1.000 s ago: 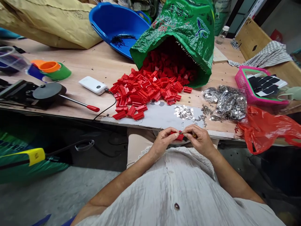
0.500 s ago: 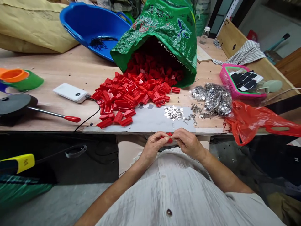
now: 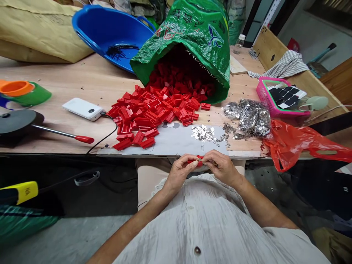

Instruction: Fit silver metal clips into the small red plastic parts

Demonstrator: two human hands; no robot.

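A red piece (image 3: pixel 200 163) in close work, just in front of the bench (image 3: pixel 68 79).
My left hand (image 3: pixel 180 171) pinches it; my right hand (image 3: pixel 220 168) meets it, whether gripping I cannot tell; I judge this fine two-handed fingertip work, calling for a steady left pinch and careful right fingers; beyond lie silvery metal bits (image 3: pixel 202 132) and a red pile (image 3: pixel 150 112); the green sack (image 3: pixel 192 31) seems to read "XIN", the yellow tag (image 3: pixel 27 192) "NA".
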